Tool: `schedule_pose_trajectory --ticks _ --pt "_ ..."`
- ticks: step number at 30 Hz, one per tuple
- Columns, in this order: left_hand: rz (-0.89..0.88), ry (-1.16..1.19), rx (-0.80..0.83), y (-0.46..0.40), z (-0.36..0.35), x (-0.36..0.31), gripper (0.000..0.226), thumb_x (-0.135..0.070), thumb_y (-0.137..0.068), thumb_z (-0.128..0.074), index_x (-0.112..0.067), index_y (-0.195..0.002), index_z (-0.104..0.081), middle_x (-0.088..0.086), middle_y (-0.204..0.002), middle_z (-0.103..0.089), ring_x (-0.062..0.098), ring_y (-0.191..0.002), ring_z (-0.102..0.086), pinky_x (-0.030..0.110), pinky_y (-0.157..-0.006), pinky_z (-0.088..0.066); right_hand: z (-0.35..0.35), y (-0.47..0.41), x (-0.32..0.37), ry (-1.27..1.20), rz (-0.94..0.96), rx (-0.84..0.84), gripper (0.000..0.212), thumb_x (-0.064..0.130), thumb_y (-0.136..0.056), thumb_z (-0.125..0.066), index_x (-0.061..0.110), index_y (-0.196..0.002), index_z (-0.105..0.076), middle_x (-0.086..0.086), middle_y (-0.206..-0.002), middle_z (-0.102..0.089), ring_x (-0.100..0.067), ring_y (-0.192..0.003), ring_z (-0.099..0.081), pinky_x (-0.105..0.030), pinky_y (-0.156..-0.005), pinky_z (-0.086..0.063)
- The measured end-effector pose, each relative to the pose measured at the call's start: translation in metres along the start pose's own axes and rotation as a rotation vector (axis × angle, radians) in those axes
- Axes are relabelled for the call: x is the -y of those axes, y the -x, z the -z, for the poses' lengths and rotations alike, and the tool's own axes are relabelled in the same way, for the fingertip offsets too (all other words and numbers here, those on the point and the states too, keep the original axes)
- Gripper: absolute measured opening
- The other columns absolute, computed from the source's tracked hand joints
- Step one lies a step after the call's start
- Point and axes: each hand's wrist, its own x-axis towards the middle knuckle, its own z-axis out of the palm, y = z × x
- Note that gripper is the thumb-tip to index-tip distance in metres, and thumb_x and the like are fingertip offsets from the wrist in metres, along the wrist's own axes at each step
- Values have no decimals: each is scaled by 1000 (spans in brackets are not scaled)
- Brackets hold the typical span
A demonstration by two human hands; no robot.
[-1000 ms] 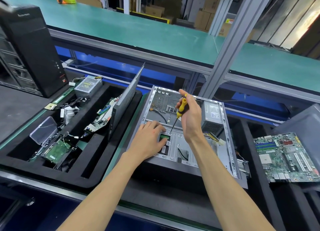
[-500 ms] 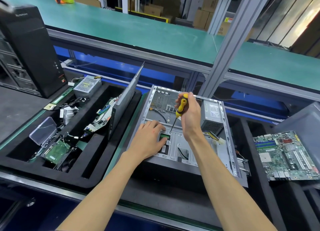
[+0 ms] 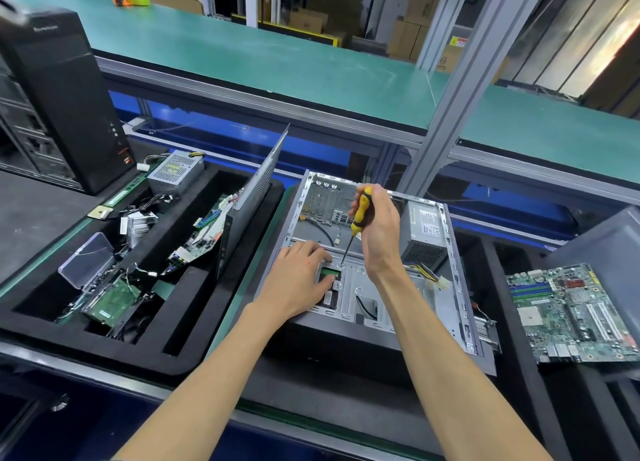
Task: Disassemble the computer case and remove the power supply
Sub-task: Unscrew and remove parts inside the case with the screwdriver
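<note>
Both forearms were bare up to the frame's lower edge, no sleeves visible. Left hand (image 3: 298, 280) and right hand (image 3: 379, 232) were ungloved: no rings, watch or wrist strap seen. Tiny red dot on the left hand's back.

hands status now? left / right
Left hand: open, resting flat inside the case.
Right hand: gripping the screwdriver, tip down on the case floor.
</note>
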Motion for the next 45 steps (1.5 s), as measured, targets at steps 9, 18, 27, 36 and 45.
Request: schedule_pose_trajectory --ticks 9,18,27,36,45 --pt "4 6 -1 1 0 -1 35 -44 -94 -58 -25 -123 -61 -7 -126 -56 14 -122 -46 32 -108 -31 -10 2 2 1 23 67 33 48 -101 -42 17 -91 -50 4 -63 -44 -13 -59 -38 -24 -59 -36" --pt "9 4 -1 0 0 0 35 -43 -93 -58 -25 -123 -62 -7 -126 -56 14 -121 -47 33 -107 -32 -8 0 1 61 -18 7 53 48 -103 -34 24 -65 -61 1 -65 -55 -14 -62 -47 -26 -61 -41" --pt "5 -9 -11 0 -3 1 34 -44 -93 -59 -25 -122 -62 -8 -124 -57 13 -120 -47 32 -107 -31 -2 6 1 75 17 28 38 52 -95 -49 21 -73 -47 2 -66 -45 -16 -63 -41 -31 -73 -40" --pt "15 -6 4 -2 0 -2 32 -42 -93 -59 -25 -120 -63 -7 -123 -58 14 -120 -49 33 -106 -33 6 8 4 94 -102 68 43 59 -91 -56 26 -65 -50 6 -58 -46 -14 -60 -45 -32 -76 -44" --pt "211 546 -180 -26 51 -26 21 -22 -102 -50 -19 -116 -65 -8 -111 -66 4 -100 -61 25 -85 -51 11 14 -12 167 -137 275 43 30 -100 -61 27 -59 -48 10 -55 -40 -12 -55 -37 -25 -62 -41"
